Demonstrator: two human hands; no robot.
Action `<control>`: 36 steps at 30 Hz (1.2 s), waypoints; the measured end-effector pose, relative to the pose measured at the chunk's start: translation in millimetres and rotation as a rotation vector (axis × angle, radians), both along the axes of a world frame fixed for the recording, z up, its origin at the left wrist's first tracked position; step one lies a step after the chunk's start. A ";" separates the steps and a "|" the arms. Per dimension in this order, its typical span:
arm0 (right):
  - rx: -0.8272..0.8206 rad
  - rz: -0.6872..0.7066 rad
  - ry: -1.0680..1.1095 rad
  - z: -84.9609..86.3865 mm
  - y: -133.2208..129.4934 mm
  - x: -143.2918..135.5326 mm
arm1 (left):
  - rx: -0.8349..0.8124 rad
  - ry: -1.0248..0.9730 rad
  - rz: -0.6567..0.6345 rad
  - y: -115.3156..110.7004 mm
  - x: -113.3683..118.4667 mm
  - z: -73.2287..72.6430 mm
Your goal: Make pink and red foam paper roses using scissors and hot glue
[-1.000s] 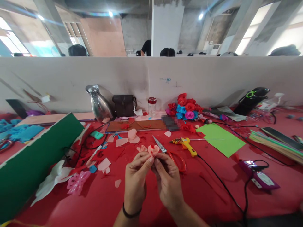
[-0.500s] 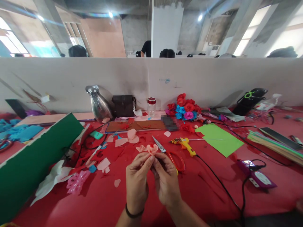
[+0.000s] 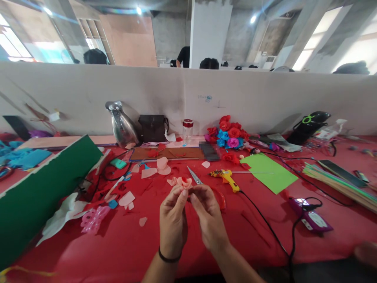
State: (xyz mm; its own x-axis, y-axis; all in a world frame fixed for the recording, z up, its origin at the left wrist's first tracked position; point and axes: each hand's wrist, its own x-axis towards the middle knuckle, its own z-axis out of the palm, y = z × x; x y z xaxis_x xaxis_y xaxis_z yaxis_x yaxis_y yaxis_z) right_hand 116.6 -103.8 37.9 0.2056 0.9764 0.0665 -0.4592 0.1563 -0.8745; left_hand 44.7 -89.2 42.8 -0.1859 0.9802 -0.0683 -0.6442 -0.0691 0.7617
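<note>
A small pink paper flower [image 3: 184, 182] with a red centre is pinched at its base by my left hand [image 3: 173, 212], thumb towards me. My right hand [image 3: 209, 214] is closed, its fingertips at the right side of the same flower's base; the exact contact is partly hidden. Just beyond my right fingers lie scissors [image 3: 194, 175], blades pointing away, their red handles partly covered by that hand. To the right rests a yellow hot glue gun [image 3: 228, 179] with a glue stick in its back. Loose pink petal pieces [image 3: 163, 166] lie beyond the flower.
A bunch of red, blue and pink paper flowers [image 3: 232, 133] stands by the partition. Nearby are a glass jar [image 3: 187, 131], a steel jug [image 3: 120, 125], green paper [image 3: 269, 173], a purple power strip [image 3: 312, 218] with cords, and a green board [image 3: 50, 196] at left.
My right fingers have shifted slightly right and loosened from the flower's base. The flower has tilted and moved a little left in my left hand. The view has shifted slightly.
</note>
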 end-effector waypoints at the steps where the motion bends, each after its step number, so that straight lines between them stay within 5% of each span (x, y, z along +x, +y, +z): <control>1: -0.006 -0.023 -0.083 -2.4 -7.3 10.2 | -0.018 -0.038 0.004 -0.3 2.5 1.1; 7: -0.266 -0.299 -0.434 -33.4 -68.5 107.7 | -0.037 -0.132 -0.024 5.6 12.6 11.6; 11: -0.367 -0.354 -0.570 -41.3 -79.9 145.2 | 0.086 -0.043 -0.005 13.3 14.5 14.4; 14: -0.286 -0.313 -0.598 -24.6 -61.1 128.6 | 0.135 0.010 -0.022 16.8 14.9 14.6; 22: 0.122 -0.056 -0.389 34.0 5.6 22.1 | 0.064 -0.024 -0.074 15.0 11.3 21.5; 31: 0.204 -0.067 -0.431 35.6 13.0 15.2 | -0.107 -0.181 -0.227 11.2 -6.1 34.0; 36: 0.191 0.002 -0.419 29.2 11.7 18.4 | -0.149 -0.111 -0.339 22.7 -20.0 31.3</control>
